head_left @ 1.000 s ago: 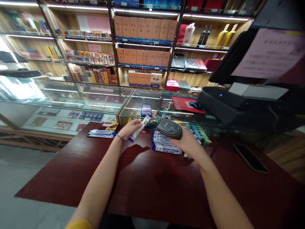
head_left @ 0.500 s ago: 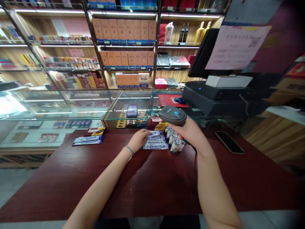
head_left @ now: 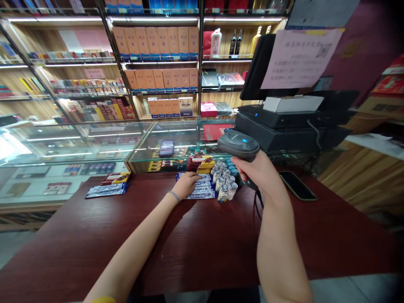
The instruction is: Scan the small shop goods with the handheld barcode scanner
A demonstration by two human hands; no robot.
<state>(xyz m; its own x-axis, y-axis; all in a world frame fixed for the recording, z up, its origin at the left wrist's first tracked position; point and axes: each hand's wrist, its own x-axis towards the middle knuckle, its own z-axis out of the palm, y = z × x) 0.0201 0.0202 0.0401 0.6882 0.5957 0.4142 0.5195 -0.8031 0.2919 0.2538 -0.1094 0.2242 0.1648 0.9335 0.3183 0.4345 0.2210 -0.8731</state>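
Note:
My right hand point(head_left: 257, 168) is wrapped round the handle of a dark grey barcode scanner point(head_left: 238, 142), raised above the table with its head pointing left. A cable hangs below the grip. My left hand point(head_left: 187, 184) rests over a row of blue-and-white snack packets point(head_left: 203, 189), its fingers stretched across them; the fingertips are partly hidden. Right of the packets stand several small clear jars with silvery lids point(head_left: 223, 191). Behind the packets lies a stack of brown-and-yellow chocolate packs point(head_left: 202, 163).
More blue-and-white packets point(head_left: 107, 190) and a brown-and-yellow pack point(head_left: 116, 178) lie at the table's left. A phone point(head_left: 297, 185) lies at the right. Beyond the dark red table point(head_left: 195, 244) are a glass counter point(head_left: 107, 147) and a monitor point(head_left: 257, 67).
The scanner and my right hand have moved right, away from the jars, which now show more fully. My left hand stays at the packets. The whole view has shifted slightly.

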